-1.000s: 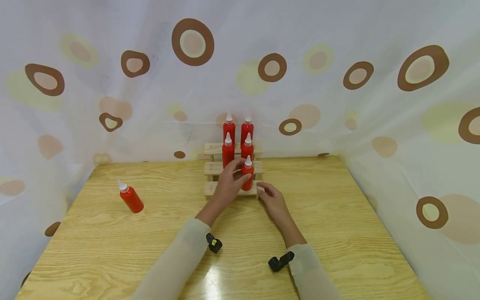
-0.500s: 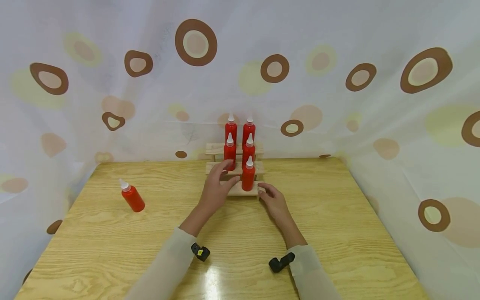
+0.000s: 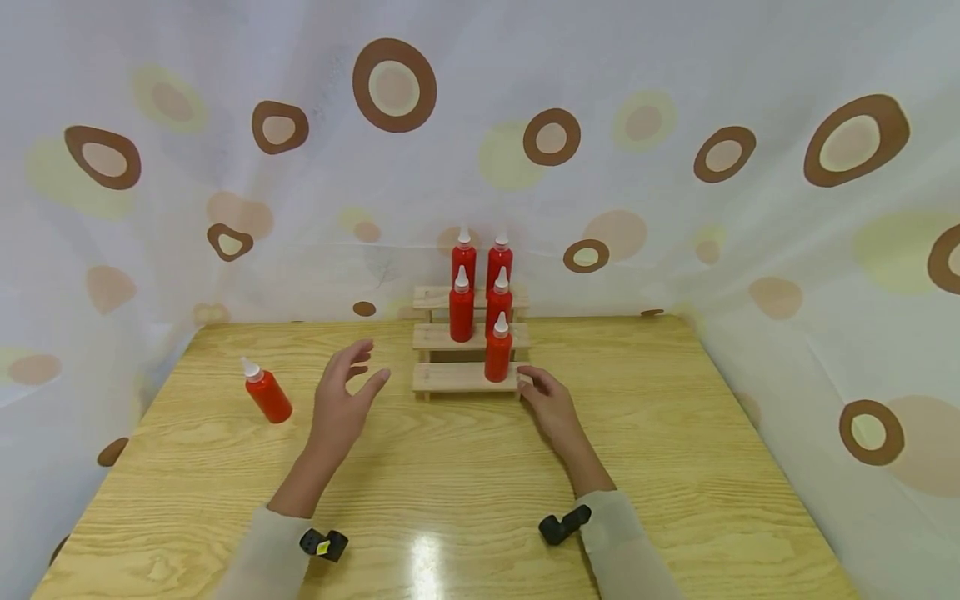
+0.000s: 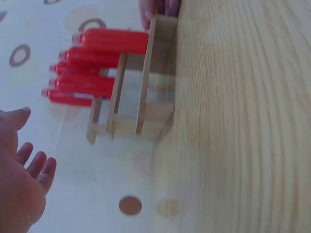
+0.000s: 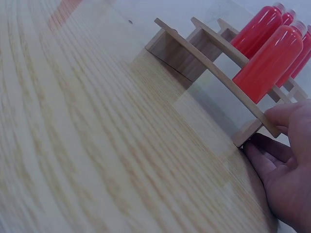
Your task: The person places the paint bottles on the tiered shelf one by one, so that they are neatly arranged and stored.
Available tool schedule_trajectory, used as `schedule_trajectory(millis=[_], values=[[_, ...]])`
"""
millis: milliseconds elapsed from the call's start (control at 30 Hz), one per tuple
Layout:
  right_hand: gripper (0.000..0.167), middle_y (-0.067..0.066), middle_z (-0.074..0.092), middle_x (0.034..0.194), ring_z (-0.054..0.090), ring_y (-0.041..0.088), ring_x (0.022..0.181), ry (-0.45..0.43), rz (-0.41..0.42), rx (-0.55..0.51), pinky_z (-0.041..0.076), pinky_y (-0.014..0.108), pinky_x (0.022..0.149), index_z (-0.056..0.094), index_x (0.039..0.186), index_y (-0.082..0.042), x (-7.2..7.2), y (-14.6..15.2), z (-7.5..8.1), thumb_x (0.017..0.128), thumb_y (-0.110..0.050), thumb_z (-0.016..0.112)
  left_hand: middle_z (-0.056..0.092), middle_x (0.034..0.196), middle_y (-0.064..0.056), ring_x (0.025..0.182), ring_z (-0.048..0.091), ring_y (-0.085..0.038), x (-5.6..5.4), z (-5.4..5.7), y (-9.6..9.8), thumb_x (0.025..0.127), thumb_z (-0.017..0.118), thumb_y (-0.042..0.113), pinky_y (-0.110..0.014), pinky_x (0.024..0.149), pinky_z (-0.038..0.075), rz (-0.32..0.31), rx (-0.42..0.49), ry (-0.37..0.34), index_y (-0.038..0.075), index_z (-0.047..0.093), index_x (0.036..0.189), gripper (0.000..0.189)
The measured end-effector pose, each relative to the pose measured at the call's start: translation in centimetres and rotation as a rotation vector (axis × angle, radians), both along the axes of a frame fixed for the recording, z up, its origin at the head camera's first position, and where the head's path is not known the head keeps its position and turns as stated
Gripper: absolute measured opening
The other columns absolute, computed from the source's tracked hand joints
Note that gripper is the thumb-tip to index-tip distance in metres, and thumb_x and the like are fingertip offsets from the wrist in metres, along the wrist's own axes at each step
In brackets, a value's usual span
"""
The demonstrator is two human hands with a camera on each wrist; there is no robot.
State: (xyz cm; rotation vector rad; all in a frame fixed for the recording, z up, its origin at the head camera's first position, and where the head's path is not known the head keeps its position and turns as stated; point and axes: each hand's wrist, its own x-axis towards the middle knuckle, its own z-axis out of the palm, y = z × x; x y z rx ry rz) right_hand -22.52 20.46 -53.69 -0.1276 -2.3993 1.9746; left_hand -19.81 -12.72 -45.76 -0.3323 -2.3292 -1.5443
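A three-step wooden rack (image 3: 448, 377) stands at the back of the table. On its bottom step, toward the right, is a red squeeze bottle (image 3: 498, 357) with a white pointed cap. Two more such bottles stand on each of the upper steps. My left hand (image 3: 341, 412) is in the air left of the rack, fingers spread and holding nothing; the left wrist view shows the same bare palm (image 4: 19, 189). My right hand (image 3: 553, 412) grips the rack's front right end, thumb on the step and fingers below, as the right wrist view shows. Left of my left hand stands a single red squeeze bottle (image 3: 270, 397).
The wooden table (image 3: 465, 500) reaches forward to a patterned cloth (image 3: 315, 183) hanging behind the rack and along both sides. A small black camera (image 3: 324, 544) sits on my left wrist and another camera (image 3: 564, 525) on my right.
My left hand has let go of the bottle on the bottom step and moved left, toward the single bottle. My right hand has stayed at the rack's end.
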Motion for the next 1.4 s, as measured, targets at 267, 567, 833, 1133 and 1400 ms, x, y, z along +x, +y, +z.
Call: schedule_trajectory(millis=[267, 567, 833, 1133, 1400], values=[[0.035, 0.007, 0.054, 0.148, 0.048, 0.025, 0.138, -0.014, -0.01, 0.012, 0.038, 0.045, 0.116, 0.065, 0.132, -0.014, 0.0, 0.0, 0.0, 0.1, -0.026, 0.064, 0.057, 0.133, -0.003, 0.118, 0.053, -0.017, 1.6, -0.3, -5.5, 0.096, 0.07, 0.021, -0.014, 0.098, 0.044, 0.202, -0.023, -0.001, 0.012, 0.054, 0.142, 0.049], [0.035, 0.007, 0.054, 0.148, 0.047, 0.025, 0.139, -0.002, -0.001, 0.008, 0.037, 0.047, 0.117, 0.065, 0.132, -0.014, -0.1, 0.1, 0.1, 0.099, -0.026, 0.064, 0.056, 0.129, -0.007, 0.112, 0.053, -0.015, 3.0, -1.1, -9.9, 0.097, 0.069, 0.022, -0.013, 0.091, 0.046, 0.39, 0.029, -0.042, 0.013, 0.057, 0.139, 0.045], [0.038, 0.011, 0.05, 0.152, 0.046, 0.028, 0.138, -0.05, 0.004, 0.001, 0.038, 0.046, 0.115, 0.06, 0.138, -0.01, -0.3, 0.1, 0.2, 0.102, -0.022, 0.061, 0.052, 0.137, -0.009, 0.116, 0.051, -0.013, 2.4, -2.3, -12.1, 0.097, 0.068, 0.022, -0.016, 0.093, 0.046, 0.465, 0.042, -0.101, 0.012, 0.053, 0.143, 0.05], [0.037, 0.007, 0.051, 0.151, 0.047, 0.025, 0.138, -0.051, 0.008, -0.001, 0.038, 0.046, 0.116, 0.062, 0.136, -0.014, -0.2, 0.1, 0.0, 0.101, -0.025, 0.062, 0.045, 0.148, -0.012, 0.132, 0.048, -0.031, 1.4, -2.6, -12.9, 0.099, 0.065, 0.019, -0.042, 0.111, 0.045, 0.383, 0.014, -0.211, 0.009, 0.043, 0.151, 0.057], [0.04, 0.008, 0.048, 0.154, 0.038, 0.026, 0.147, -0.034, 0.01, -0.017, 0.032, 0.048, 0.121, 0.061, 0.137, -0.012, -0.2, 0.1, 0.0, 0.101, -0.027, 0.063, 0.046, 0.154, -0.011, 0.14, 0.047, -0.03, 0.7, -2.6, -13.1, 0.101, 0.062, 0.022, -0.044, 0.117, 0.04, 0.35, 0.096, -0.301, 0.015, 0.037, 0.154, 0.059]])
